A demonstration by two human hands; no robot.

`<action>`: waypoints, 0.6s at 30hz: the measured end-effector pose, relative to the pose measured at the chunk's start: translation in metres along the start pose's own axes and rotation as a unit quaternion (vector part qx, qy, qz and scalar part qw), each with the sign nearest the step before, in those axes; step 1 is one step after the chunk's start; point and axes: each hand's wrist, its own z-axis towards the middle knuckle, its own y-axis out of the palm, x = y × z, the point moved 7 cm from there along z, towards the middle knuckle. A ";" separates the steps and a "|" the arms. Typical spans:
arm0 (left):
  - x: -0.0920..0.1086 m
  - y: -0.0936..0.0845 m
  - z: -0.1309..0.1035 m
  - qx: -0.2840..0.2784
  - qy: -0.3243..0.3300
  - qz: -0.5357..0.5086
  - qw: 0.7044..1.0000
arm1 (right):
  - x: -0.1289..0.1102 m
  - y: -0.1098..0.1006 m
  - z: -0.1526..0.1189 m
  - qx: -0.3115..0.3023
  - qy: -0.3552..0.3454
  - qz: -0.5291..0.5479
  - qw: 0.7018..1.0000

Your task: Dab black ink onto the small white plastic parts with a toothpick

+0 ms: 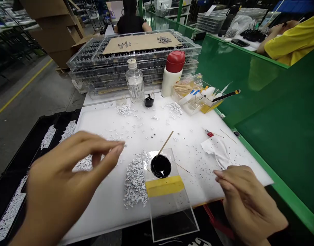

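My left hand is closed in a pinch, with a tiny white piece at its fingertips above the white board. At the right, my right hand is also closed, thumb against forefinger; whatever it may hold is too small to make out. Between the hands lies a clear acrylic block with yellow tape across it. On its far end is a round pool of black paste, with a wooden stick standing tilted in it. A heap of small white pieces lies left of the block.
Behind stand a clear bottle, a small black cup, a red-capped flask and a tool box. A tissue lies at right. Stacked trays rise at the back; black trays flank the left. Two people sit beyond.
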 end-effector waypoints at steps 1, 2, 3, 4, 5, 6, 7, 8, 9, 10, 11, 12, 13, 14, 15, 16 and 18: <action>0.004 0.011 0.017 -0.043 0.039 0.024 0.998 | 0.000 0.002 -0.001 -0.002 -0.013 -0.008 1.000; 0.007 0.025 0.034 -0.073 0.075 0.055 0.993 | 0.000 0.004 -0.003 -0.004 -0.024 -0.016 1.000; 0.006 0.042 0.050 -0.101 0.090 0.099 0.986 | 0.000 0.005 -0.006 -0.005 -0.032 -0.025 0.999; 0.005 0.061 0.066 -0.123 0.098 0.121 0.980 | 0.001 0.006 -0.009 -0.004 -0.035 -0.034 0.999; 0.003 0.081 0.081 -0.133 0.104 0.135 0.976 | 0.001 0.007 -0.012 -0.001 -0.036 -0.041 0.998; 0.002 0.102 0.093 -0.147 0.112 0.147 0.972 | 0.002 0.007 -0.015 0.005 -0.036 -0.047 0.998; 0.002 0.124 0.102 -0.164 0.123 0.158 0.966 | 0.003 0.007 -0.017 0.010 -0.036 -0.051 0.998; 0.003 0.145 0.109 -0.184 0.137 0.167 0.959 | 0.004 0.006 -0.018 0.016 -0.036 -0.054 0.998; 0.004 0.165 0.114 -0.201 0.147 0.175 0.952 | 0.005 0.006 -0.019 0.021 -0.035 -0.055 0.998; 0.005 0.183 0.117 -0.216 0.158 0.181 0.946 | 0.005 0.006 -0.019 0.022 -0.035 -0.056 0.998; 0.007 0.198 0.120 -0.229 0.167 0.185 0.941 | 0.006 0.006 -0.019 0.022 -0.035 -0.057 0.998; 0.008 0.210 0.121 -0.241 0.174 0.188 0.936 | 0.006 0.007 -0.018 0.021 -0.036 -0.057 0.997; 0.009 0.220 0.121 -0.250 0.179 0.189 0.933 | 0.006 0.007 -0.017 0.020 -0.038 -0.058 0.997; 0.010 0.228 0.121 -0.257 0.181 0.189 0.930 | 0.005 0.007 -0.017 0.019 -0.041 -0.057 0.997; 0.011 0.233 0.121 -0.262 0.181 0.188 0.929 | 0.005 0.007 -0.016 0.019 -0.042 -0.057 0.997; 0.012 0.235 0.121 -0.265 0.180 0.185 0.929 | 0.004 0.007 -0.016 0.020 -0.043 -0.056 0.997; 0.015 0.229 0.121 -0.261 0.174 0.173 0.934 | 0.004 0.006 -0.016 0.022 -0.042 -0.053 0.997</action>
